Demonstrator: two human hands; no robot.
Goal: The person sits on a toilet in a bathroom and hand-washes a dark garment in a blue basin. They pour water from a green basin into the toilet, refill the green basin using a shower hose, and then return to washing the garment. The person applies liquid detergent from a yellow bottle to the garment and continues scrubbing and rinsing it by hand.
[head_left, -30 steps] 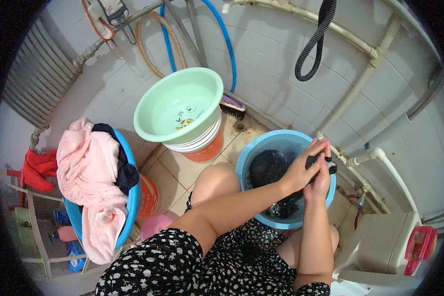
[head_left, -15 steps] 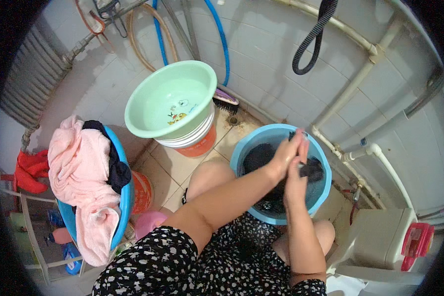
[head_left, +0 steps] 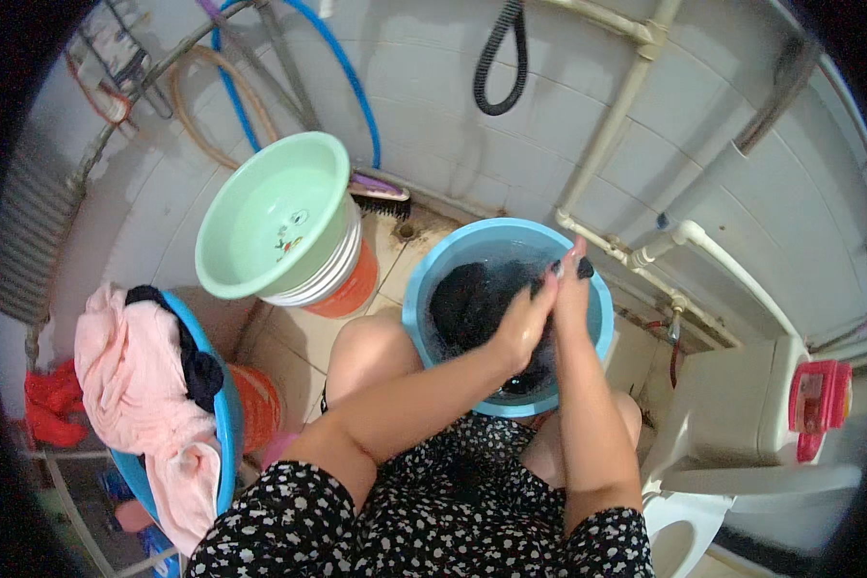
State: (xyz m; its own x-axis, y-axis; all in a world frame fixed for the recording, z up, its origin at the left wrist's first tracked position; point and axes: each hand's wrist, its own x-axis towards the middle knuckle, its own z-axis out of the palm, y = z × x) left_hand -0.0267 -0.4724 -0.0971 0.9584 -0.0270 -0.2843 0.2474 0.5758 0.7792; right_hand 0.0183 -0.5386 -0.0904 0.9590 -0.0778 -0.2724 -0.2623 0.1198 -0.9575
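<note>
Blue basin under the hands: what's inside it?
Dark, wet-looking cloth. The left hand and left forearm hide some; the cloth covers most of the basin's bottom.

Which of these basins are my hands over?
The light blue basin in front of you, holding black cloth; the pale green basin sits atop a bucket, and pink fabric drapes over the other blue basin.

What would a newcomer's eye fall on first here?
Probably the pink cloth heaped in the blue tub at left. Right of centre, the left hand and right hand press dark cloth above a light-blue basin. Farther back, a pale green basin sits on a bucket.
</note>
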